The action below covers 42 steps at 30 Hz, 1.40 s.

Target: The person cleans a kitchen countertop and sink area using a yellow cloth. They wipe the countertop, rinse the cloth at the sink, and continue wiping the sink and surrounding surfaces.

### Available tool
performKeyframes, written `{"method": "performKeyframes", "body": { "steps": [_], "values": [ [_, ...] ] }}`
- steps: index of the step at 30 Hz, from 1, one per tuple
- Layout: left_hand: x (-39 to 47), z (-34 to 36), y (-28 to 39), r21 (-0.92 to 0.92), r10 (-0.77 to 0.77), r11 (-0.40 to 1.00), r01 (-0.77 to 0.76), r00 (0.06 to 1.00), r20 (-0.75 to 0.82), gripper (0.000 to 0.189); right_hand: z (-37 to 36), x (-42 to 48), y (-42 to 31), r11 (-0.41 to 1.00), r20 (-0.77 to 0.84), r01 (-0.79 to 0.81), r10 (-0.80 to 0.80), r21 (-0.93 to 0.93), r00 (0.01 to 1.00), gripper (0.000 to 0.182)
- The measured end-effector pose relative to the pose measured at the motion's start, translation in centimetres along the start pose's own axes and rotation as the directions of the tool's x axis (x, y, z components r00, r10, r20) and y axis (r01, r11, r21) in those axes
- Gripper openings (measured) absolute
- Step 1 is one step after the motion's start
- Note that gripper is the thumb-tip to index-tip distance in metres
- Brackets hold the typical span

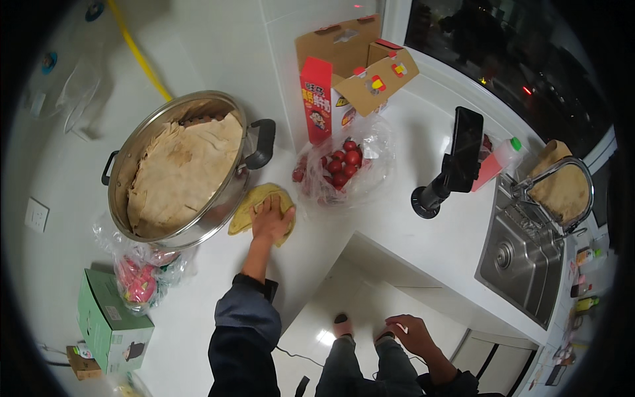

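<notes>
My left hand [270, 221] presses a folded yellow cloth [241, 218] against the white countertop [317, 238], fingers spread over it. Just beyond the cloth stands a large two-handled stainless steel pot [218, 213]. Inside the pot lies a wrinkled, pale brown sheet [183, 168]; its material is unclear. Right of the cloth, a clear plastic bag [377, 149] holds several small red tomatoes [342, 166]. My right hand [412, 336] hangs in front of my leg, above the floor, with loosely bent fingers and nothing seen in it.
An opened cardboard carton [317, 99] stands against the wall. A phone [465, 149] on a black stand, a green-capped bottle [498, 161] and a steel sink [521, 258] are on the right. Bagged dragon fruit [139, 283] and a green box [114, 322] sit at left.
</notes>
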State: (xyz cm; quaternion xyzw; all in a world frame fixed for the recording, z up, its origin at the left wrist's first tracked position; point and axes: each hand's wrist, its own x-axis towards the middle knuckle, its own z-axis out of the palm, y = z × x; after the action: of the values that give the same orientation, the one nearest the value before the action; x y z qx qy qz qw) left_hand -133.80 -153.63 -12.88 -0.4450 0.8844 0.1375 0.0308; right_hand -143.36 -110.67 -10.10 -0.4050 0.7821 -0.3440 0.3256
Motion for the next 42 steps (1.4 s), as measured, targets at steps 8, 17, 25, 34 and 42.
{"method": "performKeyframes", "body": {
  "steps": [8, 17, 25, 34, 42],
  "values": [
    [-5.1, 3.2, 0.5, -0.174, 0.076, 0.972, -0.159, 0.911, -0.405, 0.047, -0.5, -1.1, 0.5, 0.997, -0.063, 0.077, -0.075, 0.03, 0.995, 0.014],
    [-9.2, 8.2, 18.0, -0.23, 0.361, 0.858, -0.46, 0.857, -0.368, 0.029, -5.3, -4.9, 4.3, 0.996, -0.227, -0.034, 0.052, 0.082, 0.972, 0.015],
    [-11.8, 9.1, 29.6, -0.282, 0.536, 0.811, -0.512, 0.844, 0.011, 0.033, -8.2, -8.6, 7.7, 0.984, -0.284, -0.142, 0.167, 0.108, 0.944, 0.013],
    [-10.3, 14.4, 40.3, -0.009, 0.836, 0.549, -0.835, 0.549, 0.003, 0.047, -13.2, -12.1, 10.9, 0.985, -0.297, -0.14, 0.165, 0.105, 0.941, 0.013],
    [-4.8, 14.8, 44.6, 0.046, 0.724, 0.678, -0.734, 0.655, -0.214, 0.049, -17.0, -17.9, 16.0, 0.979, -0.389, -0.175, 0.204, 0.109, 0.899, 0.012]
  ]
}}
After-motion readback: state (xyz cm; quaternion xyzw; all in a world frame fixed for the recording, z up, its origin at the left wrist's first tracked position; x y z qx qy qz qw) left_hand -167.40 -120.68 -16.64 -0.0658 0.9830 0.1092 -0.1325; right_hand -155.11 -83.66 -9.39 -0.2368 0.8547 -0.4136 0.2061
